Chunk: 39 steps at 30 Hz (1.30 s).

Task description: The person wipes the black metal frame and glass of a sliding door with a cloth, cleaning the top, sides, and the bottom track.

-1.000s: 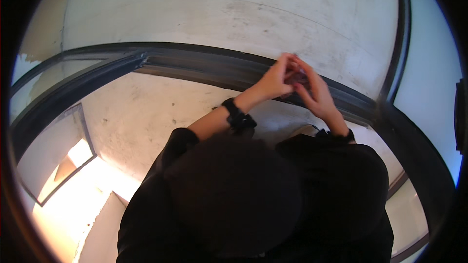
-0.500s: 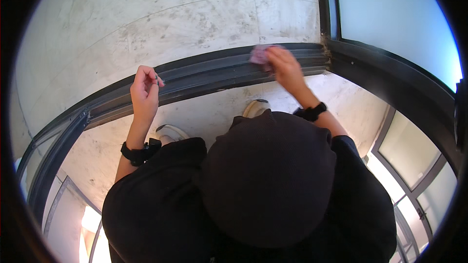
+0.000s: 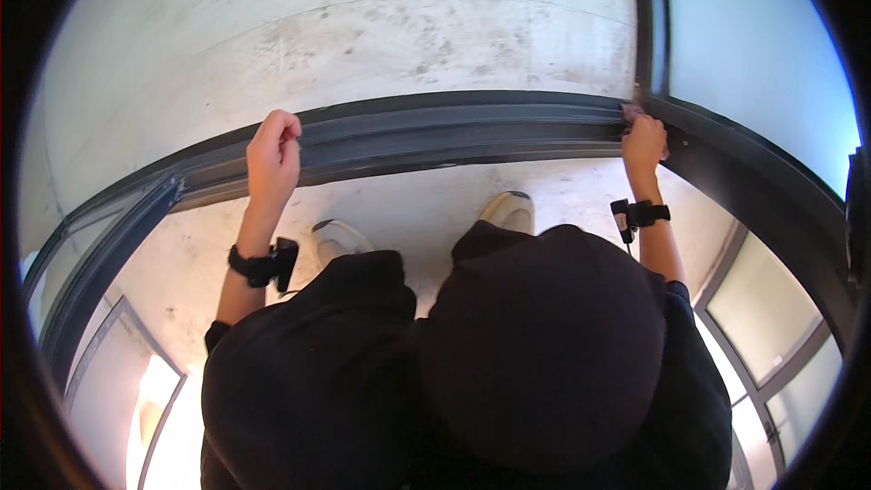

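My right hand (image 3: 644,142) is closed around a crumpled purplish cloth (image 3: 631,113), pressed at the right end of a dark grooved metal track (image 3: 454,127), where the track meets the upright frame. Most of the cloth is hidden by my fingers. Over the left part of the track, my left hand (image 3: 272,156) is raised with its fingers curled in. What those fingers hold, if anything, cannot be made out. Black straps with small devices sit on both wrists.
Beyond the track lies a pale, smudged floor or panel surface (image 3: 363,45). A frosted pane (image 3: 762,45) in a dark frame (image 3: 771,159) stands at the right. At the left is another dark frame bar (image 3: 113,249). My shoes (image 3: 510,211) are on the near side.
My right hand has moved right along the track with the cloth, into the corner by the upright frame. My left hand stays near the same place, its fingers turned more inward.
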{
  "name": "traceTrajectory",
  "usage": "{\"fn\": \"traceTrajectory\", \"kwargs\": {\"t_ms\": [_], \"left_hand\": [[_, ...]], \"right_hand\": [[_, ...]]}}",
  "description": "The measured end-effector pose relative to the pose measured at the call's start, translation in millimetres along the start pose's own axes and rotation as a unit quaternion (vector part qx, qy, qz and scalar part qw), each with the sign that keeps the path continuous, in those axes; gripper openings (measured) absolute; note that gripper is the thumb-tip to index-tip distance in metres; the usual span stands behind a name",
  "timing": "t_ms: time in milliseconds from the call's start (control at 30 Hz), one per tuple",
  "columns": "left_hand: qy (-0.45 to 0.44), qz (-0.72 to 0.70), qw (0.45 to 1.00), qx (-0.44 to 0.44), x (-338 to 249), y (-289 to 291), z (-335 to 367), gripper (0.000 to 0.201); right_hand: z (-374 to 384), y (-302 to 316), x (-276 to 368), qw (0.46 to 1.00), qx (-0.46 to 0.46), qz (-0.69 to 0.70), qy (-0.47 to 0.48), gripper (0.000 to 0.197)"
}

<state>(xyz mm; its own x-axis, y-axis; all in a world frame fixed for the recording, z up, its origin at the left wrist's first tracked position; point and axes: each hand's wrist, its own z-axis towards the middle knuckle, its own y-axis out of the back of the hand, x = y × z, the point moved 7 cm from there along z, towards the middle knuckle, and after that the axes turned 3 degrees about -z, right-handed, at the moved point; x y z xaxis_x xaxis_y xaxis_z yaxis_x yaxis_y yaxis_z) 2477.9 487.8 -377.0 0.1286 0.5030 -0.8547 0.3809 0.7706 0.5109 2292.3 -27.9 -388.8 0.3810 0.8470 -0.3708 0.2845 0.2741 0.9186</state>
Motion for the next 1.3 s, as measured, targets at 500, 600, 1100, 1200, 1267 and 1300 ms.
{"fn": "traceTrajectory", "kwargs": {"t_ms": [500,600,1100,1200,1267,1300], "left_hand": [[-0.03,-0.026,0.994,-0.102,-5,-43,-15,0.021],[-0.035,-0.021,0.994,-0.097,-9,-49,-23,0.022],[-0.207,0.085,0.973,-0.051,-65,-70,-25,0.041],[-0.206,0.103,0.973,-0.021,-52,-79,-8,0.045],[-0.217,0.062,0.974,0.015,-51,-87,5,0.037],[-0.212,0.068,0.975,0.011,-46,-84,7,0.037]], "right_hand": [[-21,101,277,0.941,0.083,0.007,0.327,0.005],[-18,106,296,0.935,0.105,0.059,0.335,0.012],[-15,109,347,0.675,0.338,0.655,0.03,0.042],[-12,115,332,0.65,0.394,0.649,0.038,0.057],[-7,121,311,0.644,0.248,0.722,0.039,0.05],[-6,129,302,0.699,0.172,0.69,0.068,0.048]]}}
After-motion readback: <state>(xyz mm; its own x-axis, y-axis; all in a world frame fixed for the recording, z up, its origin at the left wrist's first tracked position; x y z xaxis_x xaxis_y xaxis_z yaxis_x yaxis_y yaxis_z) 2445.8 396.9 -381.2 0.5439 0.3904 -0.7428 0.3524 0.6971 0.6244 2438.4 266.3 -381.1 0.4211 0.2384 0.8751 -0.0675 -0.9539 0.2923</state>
